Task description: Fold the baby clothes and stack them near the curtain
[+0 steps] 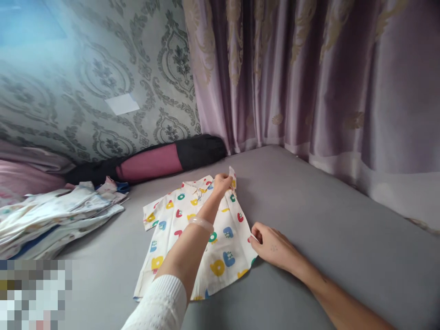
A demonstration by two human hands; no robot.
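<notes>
A small short-sleeved shirt (180, 213), white with colourful letter and animal prints, lies spread on a grey bed sheet, its collar away from me. My left hand (223, 182) reaches across it and pinches the fabric at the sleeve on the right, lifting a bit of it upright. A pale bangle (201, 224) and a white knit cuff are on that arm, which covers part of the shirt's front. Lower down, my right hand (266, 243) pinches the shirt's right side edge between thumb and curled fingers, slightly above the hem.
A pile of folded clothes (68, 213) lies to the left, beside a pink pillow (25, 176). Along the patterned wall (144, 68) rests a long black and maroon bag (151, 162). Purple curtains (275, 82) hang at the bed's right edge. The lower left corner is pixelated.
</notes>
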